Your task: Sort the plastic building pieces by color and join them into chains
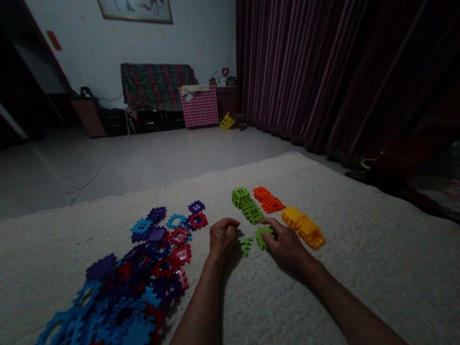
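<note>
My right hand has its thumb and fingers closed on a light-green toothed building piece, low over the quilted cover. To its left, my left hand is curled, and whatever its fingers may hold is hidden. Close beside that hand is another green building piece with an open, branching outline. Just beyond both hands lies a row of stacked green pieces. Orange pieces form a row to the right of it. Nearer my right hand is a row of yellow pieces.
A heap of blue, purple and red toothed pieces spreads over the cover left of my left arm. Beyond the cover's far edge is the tiled floor, with a cable on it. A dark curtain hangs at the right.
</note>
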Action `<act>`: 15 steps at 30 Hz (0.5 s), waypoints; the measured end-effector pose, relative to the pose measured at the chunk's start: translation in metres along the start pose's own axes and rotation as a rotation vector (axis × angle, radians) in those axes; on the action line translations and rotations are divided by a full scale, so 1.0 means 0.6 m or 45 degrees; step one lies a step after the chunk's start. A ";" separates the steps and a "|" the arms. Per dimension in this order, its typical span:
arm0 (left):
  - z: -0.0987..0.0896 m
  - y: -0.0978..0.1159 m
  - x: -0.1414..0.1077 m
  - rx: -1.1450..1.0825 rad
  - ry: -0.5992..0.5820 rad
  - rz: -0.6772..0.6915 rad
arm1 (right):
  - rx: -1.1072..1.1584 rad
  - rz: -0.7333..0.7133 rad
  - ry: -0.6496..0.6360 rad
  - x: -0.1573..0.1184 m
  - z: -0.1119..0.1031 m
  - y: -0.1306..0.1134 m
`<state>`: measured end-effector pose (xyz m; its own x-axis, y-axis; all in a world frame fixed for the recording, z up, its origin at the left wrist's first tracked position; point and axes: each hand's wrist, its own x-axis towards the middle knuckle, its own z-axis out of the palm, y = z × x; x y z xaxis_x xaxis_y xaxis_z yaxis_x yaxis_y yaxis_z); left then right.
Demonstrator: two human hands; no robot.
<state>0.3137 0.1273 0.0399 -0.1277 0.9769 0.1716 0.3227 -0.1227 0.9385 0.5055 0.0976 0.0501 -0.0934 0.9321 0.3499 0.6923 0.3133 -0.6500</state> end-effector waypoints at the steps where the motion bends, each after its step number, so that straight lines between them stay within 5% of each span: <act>1: 0.000 0.000 0.000 -0.004 -0.001 -0.006 | -0.056 -0.035 0.033 -0.001 0.003 0.002; 5: -0.002 0.004 -0.001 0.010 -0.003 -0.019 | -0.176 -0.182 0.103 -0.005 0.001 0.002; 15: -0.002 -0.004 0.003 0.065 -0.026 0.016 | -0.171 -0.234 -0.270 -0.010 -0.033 0.003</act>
<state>0.3116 0.1289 0.0384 -0.1048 0.9787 0.1764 0.3719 -0.1260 0.9197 0.5215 0.0887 0.0603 -0.3634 0.8834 0.2957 0.7372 0.4668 -0.4886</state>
